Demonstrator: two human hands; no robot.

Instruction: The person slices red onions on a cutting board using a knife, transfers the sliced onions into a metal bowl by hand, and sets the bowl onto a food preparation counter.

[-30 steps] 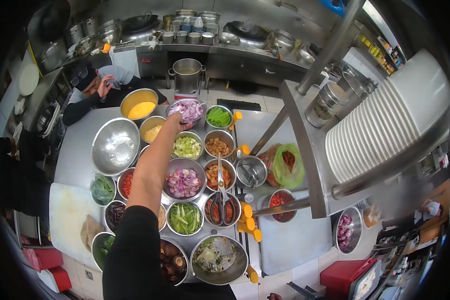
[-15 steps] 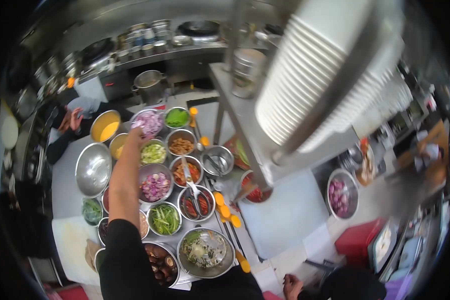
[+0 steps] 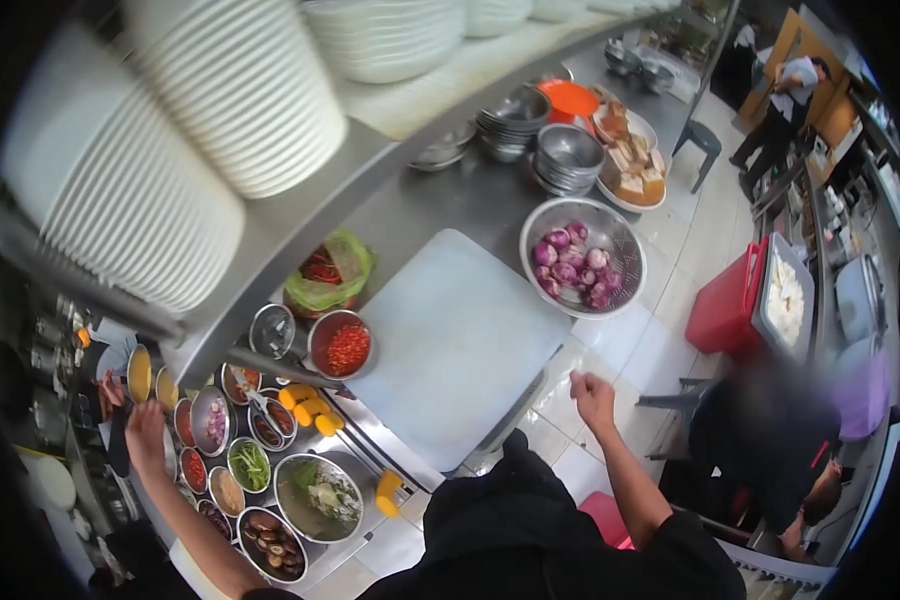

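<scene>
My left hand (image 3: 147, 436) hangs over the left side of the prep counter, beside a steel bowl of chopped red onion (image 3: 212, 420). Its fingers look loosely apart, and no object shows in them. Several steel bowls crowd below it: red chopped chilli (image 3: 194, 470), sliced green pepper (image 3: 249, 466), brown mushrooms (image 3: 273, 546) and a larger bowl with pale and green scraps (image 3: 319, 498). Out over the floor to the right, my right hand (image 3: 595, 401) has its fingers curled in with nothing visible inside. Nearest to it are the white cutting board (image 3: 460, 340) and a colander of peeled red onions (image 3: 582, 262).
Stacked white bowls (image 3: 230, 100) stand on a metal shelf (image 3: 270, 235) overhead at left. A container of chopped red chillies (image 3: 341, 349) sits by the board. To the right are a red cooler box (image 3: 727, 300), a dark stool (image 3: 675, 400) and a person in black (image 3: 770, 430).
My view has swung right toward the cutting board and colander. My left hand has left the bowl of chopped red onion it was reaching into. My right arm has come into view.
</scene>
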